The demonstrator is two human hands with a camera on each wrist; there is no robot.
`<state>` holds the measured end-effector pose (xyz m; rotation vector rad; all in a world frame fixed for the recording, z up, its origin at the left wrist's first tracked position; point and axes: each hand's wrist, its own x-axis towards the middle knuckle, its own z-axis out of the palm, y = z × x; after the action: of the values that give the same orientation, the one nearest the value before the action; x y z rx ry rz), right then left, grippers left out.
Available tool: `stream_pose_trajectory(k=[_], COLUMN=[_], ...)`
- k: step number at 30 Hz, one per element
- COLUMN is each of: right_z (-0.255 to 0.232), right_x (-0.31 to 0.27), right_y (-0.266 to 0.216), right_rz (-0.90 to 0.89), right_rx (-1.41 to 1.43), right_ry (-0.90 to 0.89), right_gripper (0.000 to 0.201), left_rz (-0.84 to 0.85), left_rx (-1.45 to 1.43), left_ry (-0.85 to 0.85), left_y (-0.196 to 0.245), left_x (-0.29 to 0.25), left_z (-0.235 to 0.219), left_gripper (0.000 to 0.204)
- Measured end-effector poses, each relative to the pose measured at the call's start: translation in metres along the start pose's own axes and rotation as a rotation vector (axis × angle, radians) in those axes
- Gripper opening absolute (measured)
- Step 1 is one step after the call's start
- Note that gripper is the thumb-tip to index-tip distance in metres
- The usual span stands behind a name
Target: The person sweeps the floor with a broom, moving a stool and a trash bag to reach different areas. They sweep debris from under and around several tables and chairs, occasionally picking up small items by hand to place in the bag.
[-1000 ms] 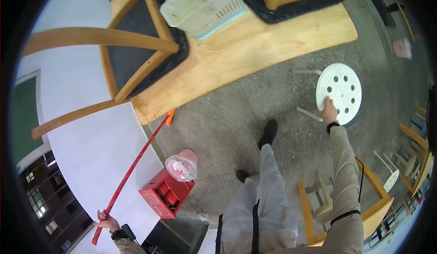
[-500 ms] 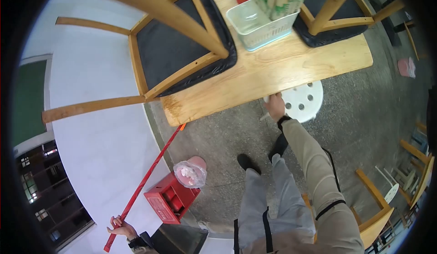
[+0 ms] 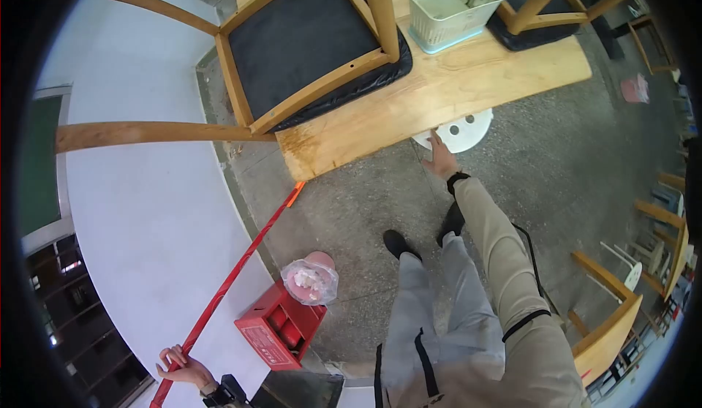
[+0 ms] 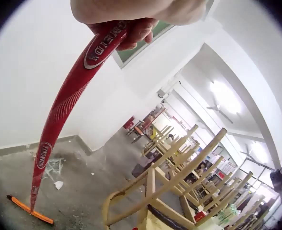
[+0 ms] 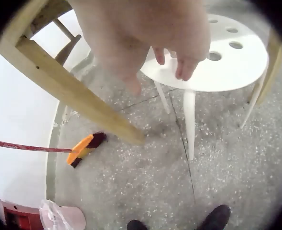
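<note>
The left hand has its fingers round the upper part of a long red pole; in the left wrist view the pole slants down to an orange broom head on the floor. The right hand reaches out at the table's front edge beside a white round stool, partly hidden under the tabletop. In the right wrist view this hand is over the stool seat with its fingers loosely extended; whether they touch it is unclear.
Upturned chairs and a white basket stand on the wooden table. A pink lined bin and a red box are by the wall. More chairs stand at the right.
The stool has moved left, from out on the floor to partly under the table. The right hand has moved left with it and its fingers have loosened. The left hand still holds the pole.
</note>
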<state>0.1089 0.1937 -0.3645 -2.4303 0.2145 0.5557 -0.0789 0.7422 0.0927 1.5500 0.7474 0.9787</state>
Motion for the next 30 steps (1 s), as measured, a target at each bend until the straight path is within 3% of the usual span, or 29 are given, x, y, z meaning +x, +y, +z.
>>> stream_pose_trajectory(k=[1,3,10,12,17,18,22,25,27,30], right_z=[0.004,-0.004,-0.054,-0.073,-0.049,-0.046,-0.029,-0.023,-0.033,-0.060], right_x=[-0.016,-0.064,-0.298,-0.365,-0.460,-0.468,-0.489,-0.469,-0.449,-0.406], right_y=[0.007,0.010,0.045,0.063,0.093,0.091,0.073,0.066,0.050,0.031], right_rz=[-0.082,-0.039,0.259,0.350,0.646,0.732,0.745,0.626,0.456,0.329], right_rx=[0.052,0.088,-0.010,0.051,0.238,0.316,0.355,0.288,0.125,0.218], right_ry=[0.076,0.024,-0.241,-0.195,-0.112,-0.119,-0.155,-0.130,-0.097,-0.097], right_gripper=[0.065,0.067,0.051,0.045,0.048,0.050,0.052,0.057,0.057,0.055], left_rz=[-0.010,0.017,0.098,0.116,0.102,0.091,0.050,0.035,-0.009,0.018], left_rx=[-0.033,-0.041,-0.081,-0.069,-0.089,-0.097,-0.160,-0.156,-0.093,0.003], left_ry=[-0.085,-0.142,-0.214,-0.337,-0.420,-0.420,-0.431,-0.438,-0.551,-0.716], left_y=[0.005,0.007,-0.001,-0.004,0.006,0.006,0.021,0.017,0.021,0.030], left_x=[0.006,0.013,0.028,0.031,0.014,0.012,0.000,-0.005,-0.022,-0.064], left_z=[-0.003,0.005,0.025,0.027,0.040,0.044,0.046,0.035,0.036,0.034], left_gripper=[0.038,0.038,0.025,0.019,0.016,0.017,0.019,0.021,0.021,0.017])
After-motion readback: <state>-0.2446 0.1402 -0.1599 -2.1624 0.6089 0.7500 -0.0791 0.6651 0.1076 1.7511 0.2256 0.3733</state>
